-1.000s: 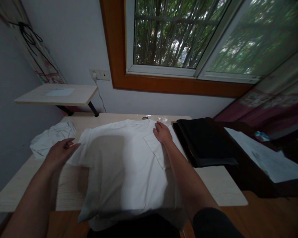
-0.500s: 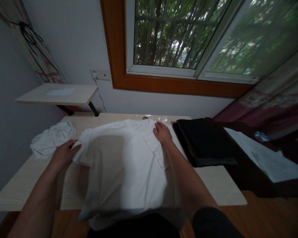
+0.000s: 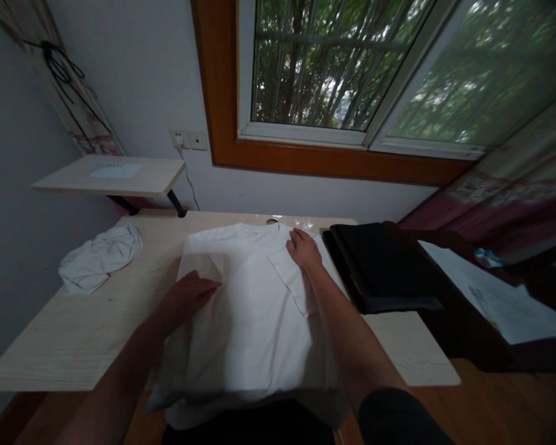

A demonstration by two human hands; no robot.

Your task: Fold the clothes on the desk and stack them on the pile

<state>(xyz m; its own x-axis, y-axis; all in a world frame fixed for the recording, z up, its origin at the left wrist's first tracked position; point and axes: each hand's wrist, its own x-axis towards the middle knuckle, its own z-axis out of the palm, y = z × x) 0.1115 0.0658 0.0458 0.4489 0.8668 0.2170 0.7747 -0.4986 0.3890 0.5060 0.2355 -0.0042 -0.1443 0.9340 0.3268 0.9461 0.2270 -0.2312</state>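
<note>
Pale wood-grain table (image 3: pixel 83 334). White T-shirt (image 3: pixel 254 309) at center, running past the 6 o'clock edge. Crumpled white cloth (image 3: pixel 99 256) between 9 and 10 o'clock. Flat black items (image 3: pixel 380 266) around 2–3 o'clock. Raised shelf (image 3: pixel 160 174), 10–11 o'clock, black legs (image 3: pixel 176 203) on table, paper (image 3: pixel 115 170) on top.

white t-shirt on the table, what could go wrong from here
The white t-shirt hangs partly over the near edge of the table, so it might slide down. The sleeve folded inward at the left hand could spring back or crease. The black stack close beside the t-shirt might get nudged.
</note>
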